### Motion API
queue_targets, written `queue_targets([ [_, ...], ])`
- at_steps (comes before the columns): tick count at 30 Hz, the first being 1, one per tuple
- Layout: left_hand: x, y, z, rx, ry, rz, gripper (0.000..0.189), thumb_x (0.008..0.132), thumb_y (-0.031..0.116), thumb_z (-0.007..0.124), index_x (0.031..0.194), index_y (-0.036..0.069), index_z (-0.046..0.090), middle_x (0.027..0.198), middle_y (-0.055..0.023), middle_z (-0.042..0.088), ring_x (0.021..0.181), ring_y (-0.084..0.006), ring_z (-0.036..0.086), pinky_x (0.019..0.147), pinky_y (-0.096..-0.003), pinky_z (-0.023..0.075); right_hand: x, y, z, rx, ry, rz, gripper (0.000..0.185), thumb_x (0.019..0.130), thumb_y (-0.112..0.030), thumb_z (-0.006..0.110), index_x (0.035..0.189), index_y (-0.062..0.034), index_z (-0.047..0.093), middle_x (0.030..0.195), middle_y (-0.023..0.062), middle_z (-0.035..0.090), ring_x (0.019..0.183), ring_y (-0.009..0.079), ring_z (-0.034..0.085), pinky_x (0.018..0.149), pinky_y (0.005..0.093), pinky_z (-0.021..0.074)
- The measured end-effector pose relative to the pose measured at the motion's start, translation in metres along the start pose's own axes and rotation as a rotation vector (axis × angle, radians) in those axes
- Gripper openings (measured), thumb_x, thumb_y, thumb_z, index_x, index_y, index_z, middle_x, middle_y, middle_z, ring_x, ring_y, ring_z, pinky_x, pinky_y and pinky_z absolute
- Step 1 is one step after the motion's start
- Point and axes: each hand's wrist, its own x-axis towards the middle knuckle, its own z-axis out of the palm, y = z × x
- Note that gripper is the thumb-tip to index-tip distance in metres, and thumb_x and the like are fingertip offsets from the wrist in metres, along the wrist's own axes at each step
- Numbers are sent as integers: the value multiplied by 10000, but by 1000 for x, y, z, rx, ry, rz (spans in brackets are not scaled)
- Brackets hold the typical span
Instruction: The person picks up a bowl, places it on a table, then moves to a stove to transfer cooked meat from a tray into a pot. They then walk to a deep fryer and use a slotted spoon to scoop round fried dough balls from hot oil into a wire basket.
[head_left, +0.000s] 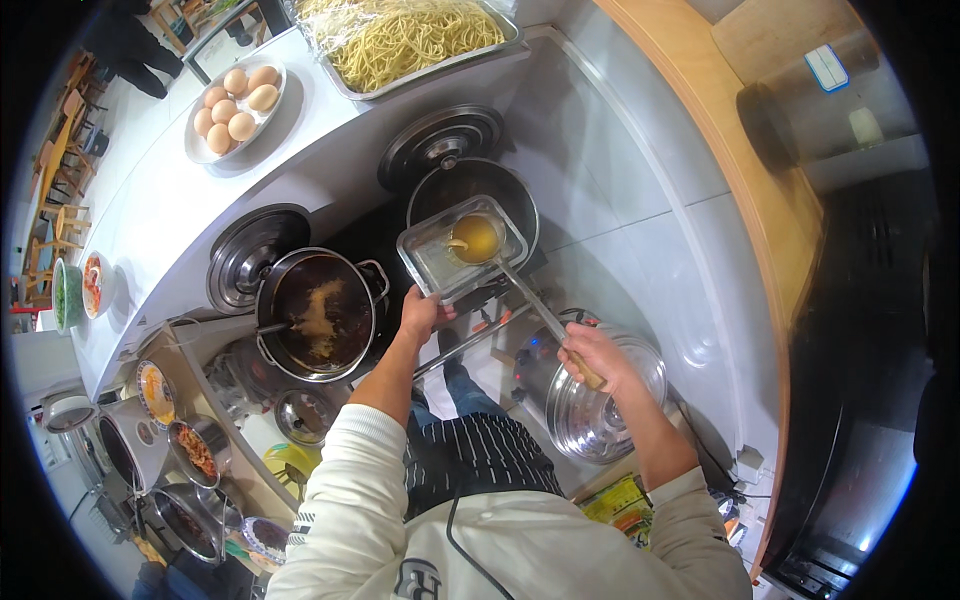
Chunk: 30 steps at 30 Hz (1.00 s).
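My left hand (424, 313) grips the near edge of a shallow rectangular metal tray (431, 274), which is tilted over the mouth of a stockpot (504, 184). A wooden-handled ladle (540, 307) is held in my right hand (595, 355) by its grip. The ladle's bowl, over the tray, holds a yellow, oily-looking liquid (480, 238) with a pale piece in it. To the left stands a second pot of dark brown broth (289, 300) with light foam on top and a handle sticking out. The stockpot's contents are mostly hidden by the tray.
Lids (259, 259) lean behind both pots. A plate of eggs (196, 150) and a tray of noodles (420, 45) stand on the white counter (315, 135). A shiny lid (559, 420) lies at right. Metal bowls of food (225, 450) fill the lower left. A person's legs (139, 67) show far off.
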Motion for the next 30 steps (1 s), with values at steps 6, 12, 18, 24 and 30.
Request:
queue_targets([
  [6,1,-5,0,-51,8,11,256,965,26,445,1221,25,441,1042,-139,593,780,-228,637,709,-401,613,0,-5,13,-154,34,-15,96,920,-83,496,833,-89,457,717,49,542,495,116,497,396,257,379],
  [12,5,3,-1,-55,58,95,261,955,15,460,1215,30,437,1044,-127,561,749,-217,620,700,-407,612,0,-9,18,-409,81,-64,105,900,-95,514,811,-63,468,697,47,546,500,123,504,430,276,403],
  [18,0,32,9,109,160,221,233,939,21,473,1171,6,463,984,-137,587,695,-200,632,612,-362,601,-3,-3,15,-731,171,-206,161,872,-150,568,883,6,526,625,102,550,524,166,531,523,344,433],
  [24,-11,79,26,617,359,456,180,880,67,526,1041,-8,553,835,-214,671,790,-333,685,650,-451,544,-2,7,13,-901,332,-518,261,842,-185,602,1003,20,594,679,226,579,637,355,596,617,434,460],
  [30,-23,119,40,1125,449,732,227,812,46,525,1035,25,564,860,-283,657,857,-465,641,765,-549,493,12,11,5,-1060,424,-661,291,800,-143,577,1039,18,616,832,256,620,818,439,611,731,495,486],
])
